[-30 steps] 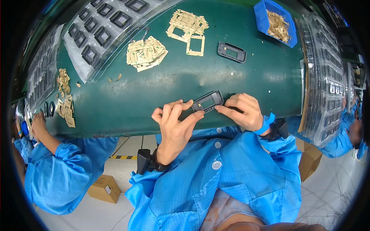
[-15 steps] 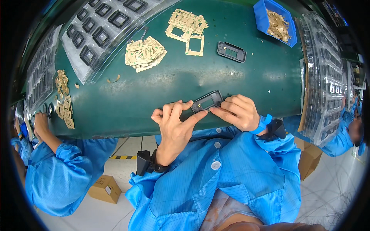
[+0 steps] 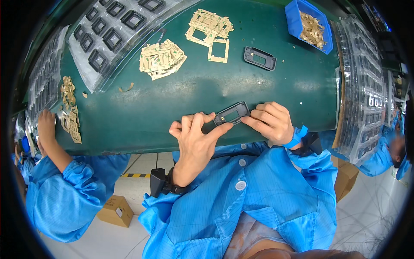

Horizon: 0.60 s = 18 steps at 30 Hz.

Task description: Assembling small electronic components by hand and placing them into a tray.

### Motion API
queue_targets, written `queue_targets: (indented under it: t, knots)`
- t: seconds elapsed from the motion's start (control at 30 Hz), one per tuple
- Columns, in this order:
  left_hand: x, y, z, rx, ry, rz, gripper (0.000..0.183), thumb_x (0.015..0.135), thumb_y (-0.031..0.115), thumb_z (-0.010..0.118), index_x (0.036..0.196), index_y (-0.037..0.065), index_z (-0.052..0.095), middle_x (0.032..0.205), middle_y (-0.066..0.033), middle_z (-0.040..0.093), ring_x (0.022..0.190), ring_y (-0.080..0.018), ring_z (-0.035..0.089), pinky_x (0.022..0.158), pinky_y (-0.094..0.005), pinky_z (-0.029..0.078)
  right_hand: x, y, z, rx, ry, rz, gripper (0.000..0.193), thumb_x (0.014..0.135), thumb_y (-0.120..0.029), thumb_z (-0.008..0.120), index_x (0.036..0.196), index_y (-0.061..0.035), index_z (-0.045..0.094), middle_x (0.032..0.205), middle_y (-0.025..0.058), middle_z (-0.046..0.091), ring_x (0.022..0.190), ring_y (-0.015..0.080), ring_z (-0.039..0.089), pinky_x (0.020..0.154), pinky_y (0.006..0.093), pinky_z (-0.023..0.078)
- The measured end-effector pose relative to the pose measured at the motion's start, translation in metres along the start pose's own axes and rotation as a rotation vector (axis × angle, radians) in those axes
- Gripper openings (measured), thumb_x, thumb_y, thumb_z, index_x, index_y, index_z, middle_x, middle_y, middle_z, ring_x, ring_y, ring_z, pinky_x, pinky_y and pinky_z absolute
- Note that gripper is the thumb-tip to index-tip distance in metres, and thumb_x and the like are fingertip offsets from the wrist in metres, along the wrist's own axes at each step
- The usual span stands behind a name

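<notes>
"One green table (image 3: 185,99) takes up the upper half. What's next in size?"

"Clear stacked trays (image 3: 366,90) along its right edge, then a tray (image 3: 84,69) of black square frames at upper left."

"And after those?"

"Just beside the stacked trays, a blue bin (image 3: 293,22) with brown paper scraps (image 3: 311,30) in it. Two piles of cream paper frames (image 3: 161,60) lie between bin and upper-left tray."

"How do the hands stand?"

"Left hand (image 3: 196,140): thumb and fingers clamped on the left end of a dark grey casing (image 3: 243,109). Right hand (image 3: 272,123): fingertips at its lower right corner; whether they pinch anything, I can't tell."

"Where's that casing?"

"Over the table's near edge, slanted, hollow side up. A second casing (image 3: 270,64) lies farther back, left of the bin."

"Smallest?"

"A curled paper strip (image 3: 129,88), near the left pile."
</notes>
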<state>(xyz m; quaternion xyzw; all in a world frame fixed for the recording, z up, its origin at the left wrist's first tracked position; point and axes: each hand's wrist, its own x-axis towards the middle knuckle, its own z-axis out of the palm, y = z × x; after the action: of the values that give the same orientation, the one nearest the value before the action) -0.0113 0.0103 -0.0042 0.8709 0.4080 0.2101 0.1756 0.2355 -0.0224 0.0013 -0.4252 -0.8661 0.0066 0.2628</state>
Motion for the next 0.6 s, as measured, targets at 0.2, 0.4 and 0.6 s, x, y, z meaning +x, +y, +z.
queue_targets:
  t: [0.2,0.4,0.6]
  knots:
    - [0.002,0.005,-0.002,0.025,-0.068,0.006,0.044,0.082,0.005,0.065,0.11,0.037,0.076,0.108,-0.0009,0.055,0.102,-0.0225,0.045,0.09,-0.0414,0.024,-0.003,0.0,0.002,0.013,0.035,0.016,0.032,0.07,-0.012,0.067,0.101,-0.005,0.071,0.094,0.0058,0.065,0.084,0.0209,0.063,0.067,0.0311,0.05]
    - [0.003,0.009,-0.004,0.059,-0.11,-0.005,0.053,0.082,-0.001,0.061,0.114,0.039,0.074,0.11,-0.0044,0.054,0.102,-0.0245,0.044,0.09,-0.0418,0.024,-0.001,0.001,0.003,0.027,0.036,0.002,0.031,0.07,-0.011,0.067,0.099,-0.0014,0.07,0.094,0.0085,0.066,0.085,0.0226,0.064,0.068,0.0318,0.051]
    - [0.004,0.011,-0.007,0.038,-0.134,-0.022,0.061,0.081,-0.006,0.057,0.118,0.04,0.072,0.111,-0.0053,0.054,0.102,-0.0257,0.043,0.09,-0.0425,0.025,0.0,-0.001,0.002,0.011,0.009,-0.034,0.032,0.069,-0.01,0.066,0.098,0.0023,0.069,0.093,0.0118,0.066,0.083,0.0243,0.065,0.071,0.0333,0.052]
